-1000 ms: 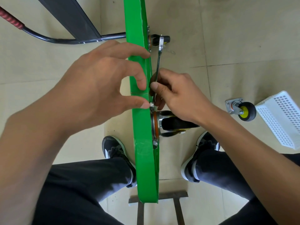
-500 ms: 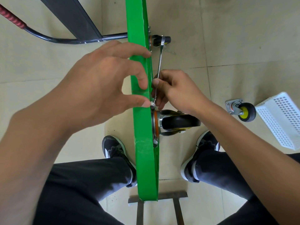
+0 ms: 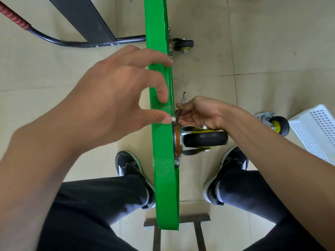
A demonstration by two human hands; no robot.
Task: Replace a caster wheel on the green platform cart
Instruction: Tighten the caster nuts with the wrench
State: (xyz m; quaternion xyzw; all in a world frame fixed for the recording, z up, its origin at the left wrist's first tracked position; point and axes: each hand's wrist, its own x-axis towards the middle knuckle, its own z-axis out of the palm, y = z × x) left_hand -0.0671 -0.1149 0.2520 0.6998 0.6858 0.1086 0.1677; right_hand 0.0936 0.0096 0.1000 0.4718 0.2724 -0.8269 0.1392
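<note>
Far on the left, the cart's black handle bar (image 3: 54, 39) with its red grip lies on the floor. The left hand (image 3: 116, 98) reaches in from the left, and its thumb tip presses on the bolt head (image 3: 173, 118) that pokes through the green platform cart (image 3: 161, 138); the other fingers are spread and rest over the top edge. The cart stands up on its side in the middle, between the person's two black shoes. On its right face, near the person, sits the caster wheel (image 3: 203, 139) with a black tire and a shiny plate. A second caster (image 3: 181, 44) is fixed farther away on the same face. The right hand (image 3: 201, 115) is curled around a small wrench (image 3: 182, 102) set on the nut by the plate. To do this step well, I think the thumb should keep the bolt from spinning while the wrench turns in short swings, staying flat on the nut so it does not slip. To the right, a loose caster (image 3: 273, 122) lies on the floor just beside a white basket (image 3: 315, 127).
</note>
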